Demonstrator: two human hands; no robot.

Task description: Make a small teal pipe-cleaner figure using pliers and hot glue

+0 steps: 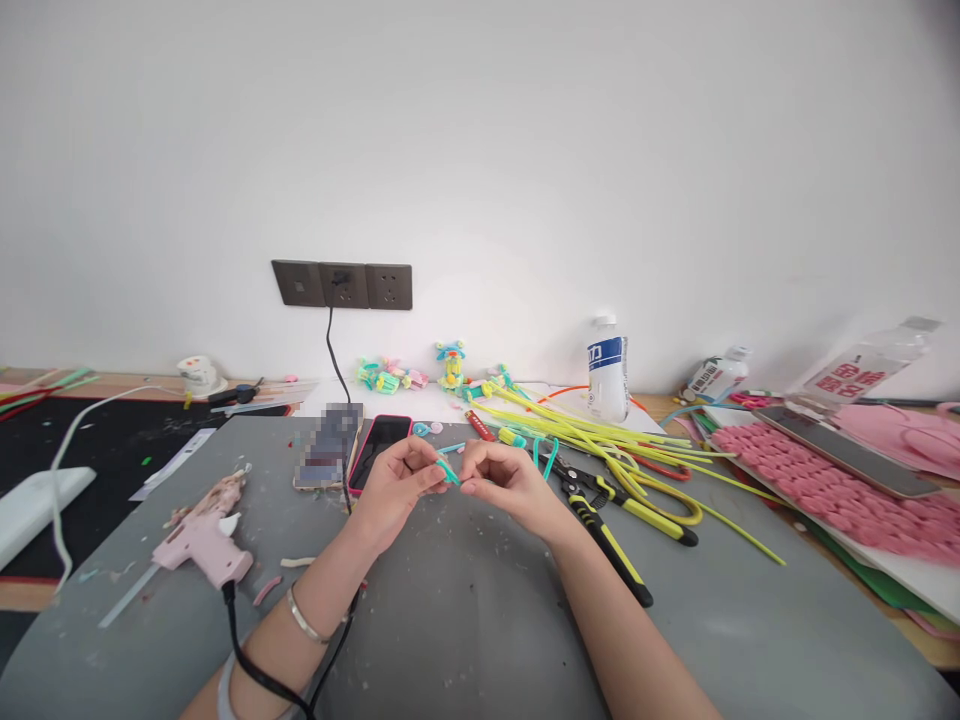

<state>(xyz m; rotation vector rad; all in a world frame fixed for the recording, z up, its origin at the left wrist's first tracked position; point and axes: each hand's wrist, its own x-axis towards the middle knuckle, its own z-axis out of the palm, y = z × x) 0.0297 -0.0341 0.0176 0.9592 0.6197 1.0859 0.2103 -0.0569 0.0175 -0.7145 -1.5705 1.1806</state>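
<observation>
Over the middle of the grey mat, my left hand (400, 488) pinches a short, bent teal pipe cleaner (448, 472) between thumb and fingers. My right hand (508, 482) meets it from the other side, thumb and forefinger closed at the teal piece's right end; the fingertips hide that end. Just beyond my right hand lies a looped teal pipe cleaner (551, 460). Yellow-and-black pliers (604, 535) rest to its right, near a bundle of yellow-green pipe cleaners (592, 432).
A pink glue gun (202, 545) with a black cord lies left, its cord passing over my left forearm. Two phones (384, 445) (330, 448) lie behind my left hand. Small colourful figures (451, 365) and a bottle (607, 375) stand by the wall. A pink woven piece (840, 490) sits right.
</observation>
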